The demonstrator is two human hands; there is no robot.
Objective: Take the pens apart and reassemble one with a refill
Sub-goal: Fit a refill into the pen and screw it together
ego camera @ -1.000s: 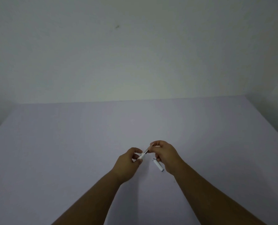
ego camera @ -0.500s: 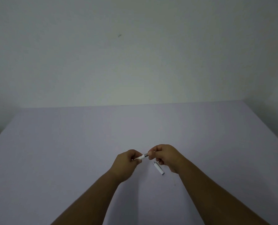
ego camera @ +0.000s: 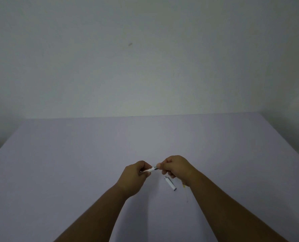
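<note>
A white pen was held just above the table, the left hand closed around its barrel and the right hand pinching its metal end. This looked like the taking-apart step; next called for twisting or pulling. A white cap lay just beside the right hand. Table edges stood well apart, leaving open room.

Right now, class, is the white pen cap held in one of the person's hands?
No, the white pen cap lies loose on the table, while the left hand and right hand both grip the pen barrel.
</note>
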